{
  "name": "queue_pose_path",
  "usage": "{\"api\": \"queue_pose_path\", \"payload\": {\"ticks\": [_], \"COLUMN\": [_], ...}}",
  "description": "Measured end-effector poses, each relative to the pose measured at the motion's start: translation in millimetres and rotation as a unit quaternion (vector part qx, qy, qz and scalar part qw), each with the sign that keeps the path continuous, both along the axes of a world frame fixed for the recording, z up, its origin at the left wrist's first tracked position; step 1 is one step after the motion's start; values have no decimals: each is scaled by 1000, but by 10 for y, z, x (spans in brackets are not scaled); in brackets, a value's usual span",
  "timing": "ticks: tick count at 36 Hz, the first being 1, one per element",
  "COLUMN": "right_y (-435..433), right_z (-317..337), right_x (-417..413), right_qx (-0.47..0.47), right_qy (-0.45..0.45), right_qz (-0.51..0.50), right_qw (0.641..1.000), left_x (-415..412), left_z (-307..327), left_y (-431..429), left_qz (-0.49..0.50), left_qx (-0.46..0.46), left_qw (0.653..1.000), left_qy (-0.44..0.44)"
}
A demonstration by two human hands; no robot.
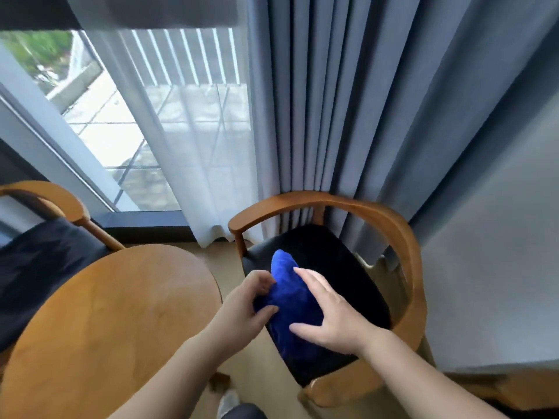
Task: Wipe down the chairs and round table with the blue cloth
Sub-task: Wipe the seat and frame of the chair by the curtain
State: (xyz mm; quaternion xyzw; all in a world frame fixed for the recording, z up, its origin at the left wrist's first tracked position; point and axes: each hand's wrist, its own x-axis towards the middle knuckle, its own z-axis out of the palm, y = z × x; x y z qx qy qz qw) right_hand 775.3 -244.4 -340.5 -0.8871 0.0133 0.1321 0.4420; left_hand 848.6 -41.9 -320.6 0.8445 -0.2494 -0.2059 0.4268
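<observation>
Head view: I am watching the blue cloth [292,297] hanging bunched over the black seat [344,264] of the armchair [396,228], long axis running away from me. The left hand [245,300] is pinching its left edge with curled fingers; the right hand [331,313] is lying on it, fingers straight.

Cloth [290,297] half covered: left hand [242,306] hides its left edge, right hand [329,313] lies over its right side, lower end lost against dark seat. Right chair [393,225]: seat front behind hands, legs out of sight. Left chair [45,195] cut by left edge. Table [106,328] cut by bottom edge. Shoe [228,402] blurred; brown scrap [219,382] beside it impossible to tell. Forearms run off bottom edge.
</observation>
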Motion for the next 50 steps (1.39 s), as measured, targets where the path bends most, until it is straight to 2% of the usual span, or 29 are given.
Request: {"api": "queue_pose_path", "payload": {"ticks": [2, 6, 12, 16, 19, 21, 30, 38, 45, 48, 50], "right_y": [-91, -163, -71, -15, -28, -64, -115, -210, -235, -257, -234], "right_z": [9, 43, 30, -89, -209, -287, -637, -1106, -1651, -1742, -1780], "right_x": [90, 422, 1045, 1472, 1852, 2102, 3174, 4079, 4440, 4505, 4474], "right_qx": [11, -47, -86, -99, -172, -208, -207, -259, -306, -329, -316], "right_qy": [5, -9, -28, -31, -73, -70, 24, 55, 8, -5, -51], "right_qz": [-6, 9, 128, 164, 185, 180, 118, 132, 103, 109, 114], "right_qw": [1000, 999, 988, 981, 965, 959, 971, 955, 946, 938, 940], "left_x": [16, 138, 492, 835, 1165, 1407, 2577, 3366, 3597, 3630, 3609], "left_z": [21, 1, -128, -255, -377, -483, -967, -1474, -1893, -1972, -2000], "left_y": [31, 120, 186, 193, 164, 137, -63, -270, -372, -330, -286], "left_qz": [-13, -20, -22, -33, -35, -13, 63, 121, 192, 189, 185], "left_qx": [20, 36, 47, 37, 46, 47, 90, 119, 128, 149, 142], "left_qw": [1000, 999, 998, 998, 998, 999, 994, 985, 973, 970, 972], "left_qy": [1, 17, 22, 23, 17, 20, 22, 20, -4, -19, -20]}}
